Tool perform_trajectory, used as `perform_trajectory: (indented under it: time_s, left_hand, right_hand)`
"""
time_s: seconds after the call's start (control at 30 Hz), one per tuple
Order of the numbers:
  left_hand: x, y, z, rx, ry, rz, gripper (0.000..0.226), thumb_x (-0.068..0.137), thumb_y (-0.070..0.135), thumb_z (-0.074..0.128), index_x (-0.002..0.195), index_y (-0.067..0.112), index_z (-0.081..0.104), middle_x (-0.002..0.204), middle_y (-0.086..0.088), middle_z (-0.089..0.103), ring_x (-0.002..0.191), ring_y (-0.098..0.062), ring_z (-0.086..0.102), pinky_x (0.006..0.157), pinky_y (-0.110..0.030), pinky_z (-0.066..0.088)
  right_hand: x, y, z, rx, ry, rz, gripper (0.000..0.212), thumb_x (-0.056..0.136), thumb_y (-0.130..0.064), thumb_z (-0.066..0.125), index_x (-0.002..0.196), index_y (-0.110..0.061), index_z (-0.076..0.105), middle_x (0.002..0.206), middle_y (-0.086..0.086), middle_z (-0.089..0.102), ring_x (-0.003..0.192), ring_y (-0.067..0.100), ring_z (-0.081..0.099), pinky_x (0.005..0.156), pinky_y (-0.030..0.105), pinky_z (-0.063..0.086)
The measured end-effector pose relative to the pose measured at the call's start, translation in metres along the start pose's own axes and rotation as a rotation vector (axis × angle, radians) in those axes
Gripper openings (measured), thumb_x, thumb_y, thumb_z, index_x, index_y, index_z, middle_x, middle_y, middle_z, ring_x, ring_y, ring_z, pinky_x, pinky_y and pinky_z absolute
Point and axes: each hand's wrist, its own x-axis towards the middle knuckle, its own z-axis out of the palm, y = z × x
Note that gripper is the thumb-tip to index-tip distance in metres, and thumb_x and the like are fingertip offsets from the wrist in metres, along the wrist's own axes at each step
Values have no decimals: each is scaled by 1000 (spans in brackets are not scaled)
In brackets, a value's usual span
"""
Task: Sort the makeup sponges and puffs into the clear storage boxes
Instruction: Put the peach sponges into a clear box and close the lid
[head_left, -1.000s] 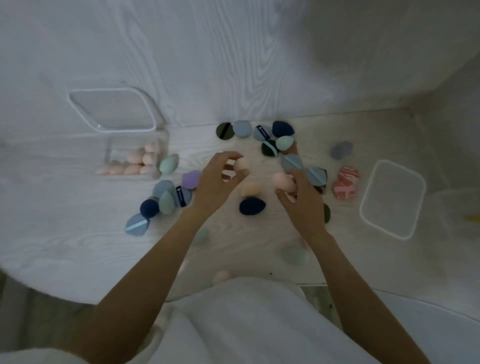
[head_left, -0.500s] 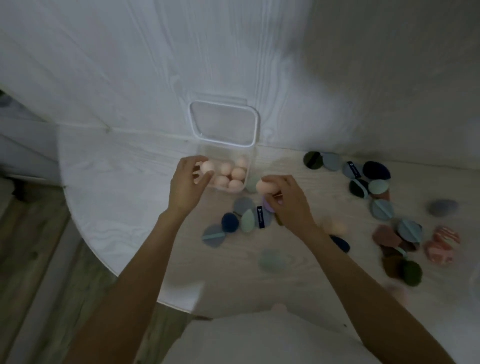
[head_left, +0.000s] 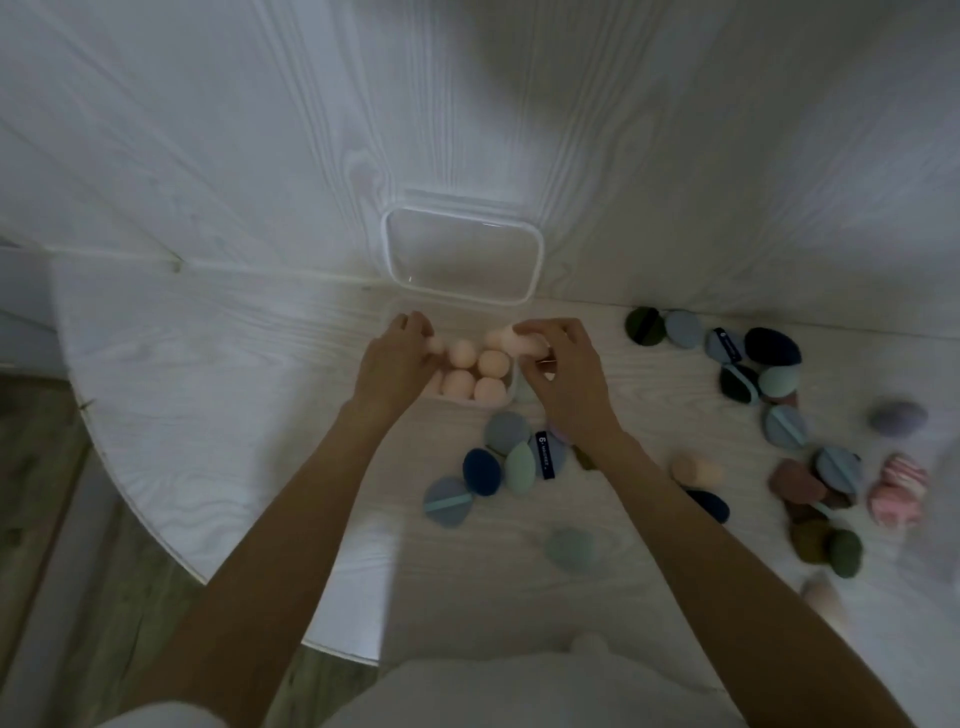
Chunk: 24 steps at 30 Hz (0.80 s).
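Here, right hand (head_left: 563, 384) grip on peach sponge (head_left: 522, 340), lying crosswise over clear box (head_left: 511, 387)

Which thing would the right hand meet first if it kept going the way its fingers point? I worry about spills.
Probably the peach sponges in the box; the right hand points left over it. Depth is unclear.

Dim, bluish light (soft blur throughout), with wide-angle bending at edges.

place: home, likely | desk (head_left: 218, 415): white wood-grain, rounded | floor (head_left: 47, 493): wood planks, left | wall (head_left: 260, 130): white panels, far
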Motion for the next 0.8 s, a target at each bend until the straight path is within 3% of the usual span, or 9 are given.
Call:
perform_trajectory:
  time_s: [0.23,0.33,0.4,0.47,0.6,0.67,0.8]
  left_hand:
    - [-2,-4,-2,37,-40,42,23,87,19,59,98,-1,58,99,-15,58,85,-32,57,68,-31,35]
    - [-7,-2,-2,41,-26,135,22,87,17,56,96,-3,59,95,-16,59,78,-33,59,63,-31,38]
    - [-11,0,1,37,-24,189,33,85,24,55,105,-2,58,99,-16,60,82,-33,60,63,-33,46]
    - [-16,0,1,3,-116,116,53,84,40,59,126,8,51,121,-13,54,104,-29,54,79,-36,45]
    - [-29,-6,1,106,-134,283,85,62,73,56,129,19,52,130,-3,52,112,-29,51,83,-42,49]
    - [-32,-8,2,111,-162,293,83,61,68,64,128,21,53,129,1,53,113,-27,49,81,-42,50]
    - [-35,-10,9,119,-85,340,60,70,46,75,119,15,60,121,-4,59,102,-30,56,68,-40,53]
  right_hand:
    - [28,-9,12,-85,-22,-88,32,87,-4,57,117,-13,60,116,11,48,84,9,53,74,22,51]
    - [40,-12,23,-205,-122,-225,34,85,-2,57,117,-12,60,114,14,51,74,18,55,60,27,49]
    - [43,-11,30,-359,-203,-342,37,80,1,62,115,-10,61,109,14,56,65,21,55,47,26,43]
    - [44,-8,38,-517,-199,-455,39,70,4,68,106,-8,62,102,11,61,61,22,56,44,23,39]
    - [44,1,45,-690,-119,-597,24,72,-1,59,94,-9,64,93,6,66,61,22,57,54,29,45]
    - [43,4,47,-752,-119,-625,21,79,-9,47,88,-11,66,87,4,67,60,20,57,60,29,43]
    - [41,8,53,-798,-261,-609,29,81,-18,42,72,-17,70,68,-1,69,59,19,60,71,27,31]
